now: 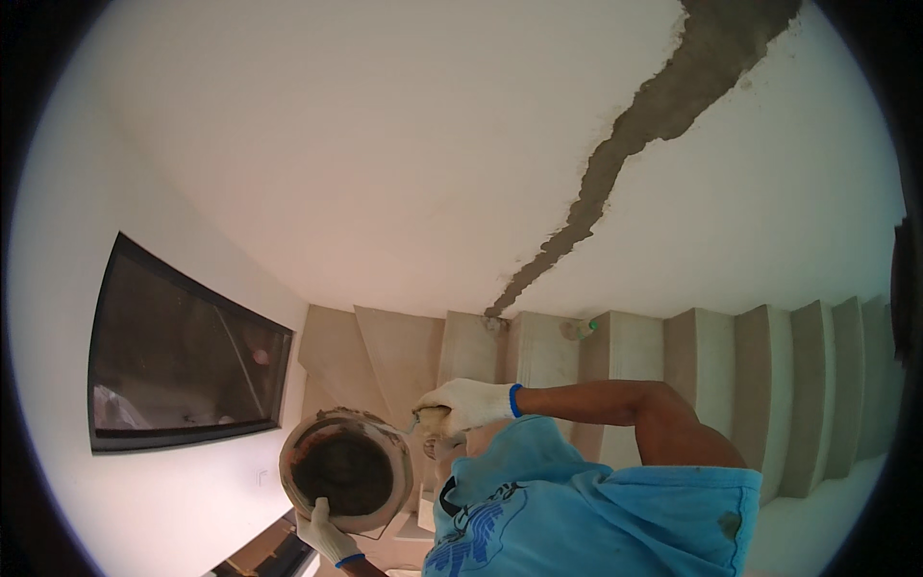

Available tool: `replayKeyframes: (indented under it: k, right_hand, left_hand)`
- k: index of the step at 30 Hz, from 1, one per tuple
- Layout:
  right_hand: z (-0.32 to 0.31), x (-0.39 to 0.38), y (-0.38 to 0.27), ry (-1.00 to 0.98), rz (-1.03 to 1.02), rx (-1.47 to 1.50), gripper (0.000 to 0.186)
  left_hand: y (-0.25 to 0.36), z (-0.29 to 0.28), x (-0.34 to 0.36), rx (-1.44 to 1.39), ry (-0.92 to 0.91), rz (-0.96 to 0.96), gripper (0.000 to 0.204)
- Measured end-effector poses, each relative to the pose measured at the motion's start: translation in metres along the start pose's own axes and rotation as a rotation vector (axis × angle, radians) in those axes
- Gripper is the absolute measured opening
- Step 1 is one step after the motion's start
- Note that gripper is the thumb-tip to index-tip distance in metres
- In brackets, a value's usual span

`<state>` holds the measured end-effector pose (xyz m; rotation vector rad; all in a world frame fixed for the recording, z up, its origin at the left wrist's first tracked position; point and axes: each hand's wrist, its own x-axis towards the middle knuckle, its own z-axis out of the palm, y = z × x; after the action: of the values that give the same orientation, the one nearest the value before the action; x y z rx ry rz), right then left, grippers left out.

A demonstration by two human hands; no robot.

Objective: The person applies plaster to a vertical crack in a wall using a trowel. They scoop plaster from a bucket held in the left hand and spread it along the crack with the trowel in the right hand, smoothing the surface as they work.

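Observation:
My left hand point(322, 529), in a white glove with a blue cuff, grips the lower rim of a dirty bucket point(399, 471) holding dark grey, wet-looking paste point(341, 471). My right hand point(466, 402), also gloved, is closed on a small tool point(431, 420) at the bucket's upper right; its working end is hard to make out. My right arm reaches across above my blue shirt.
Concrete stairs point(625, 341) run along a white wall point(404, 154), which carries a long, jagged grey patch point(596, 192). A green-capped bottle point(581, 329) lies on a step. At left is a dark-framed window point(187, 346), with another dark opening point(255, 553) below.

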<state>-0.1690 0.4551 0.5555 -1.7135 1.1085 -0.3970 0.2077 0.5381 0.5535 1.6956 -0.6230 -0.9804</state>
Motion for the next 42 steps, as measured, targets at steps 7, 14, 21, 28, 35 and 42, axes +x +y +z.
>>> replayKeyframes:
  k: [7, 14, 21, 28, 35, 42]
  right_hand:
    - [-0.047, -0.004, 0.011, 0.050, 0.018, 0.022, 0.059]
    - [-0.080, -0.028, 0.027, 0.143, 0.032, 0.177, 0.059]
    - [-0.063, -0.062, 0.046, 0.356, 0.033, 0.154, 0.060]
    - [-0.041, -0.107, 0.033, 0.612, 0.230, 0.484, 0.052]
    - [-0.031, -0.119, 0.016, 0.611, 0.315, 0.497, 0.048]
    - [-0.025, -0.121, -0.006, 0.589, 0.330, 0.595, 0.042]
  left_hand:
    - [0.028, 0.053, -0.008, 0.056, -0.043, 0.004, 0.051]
    - [0.040, 0.111, -0.003, 0.012, -0.196, 0.041, 0.054]
    - [0.054, 0.147, 0.006, 0.042, -0.302, 0.028, 0.052]
    - [0.059, 0.143, 0.024, 0.086, -0.363, 0.066, 0.049]
    - [0.067, 0.141, 0.039, 0.131, -0.435, 0.130, 0.051]
    - [0.084, 0.147, 0.035, 0.117, -0.470, 0.156, 0.047]
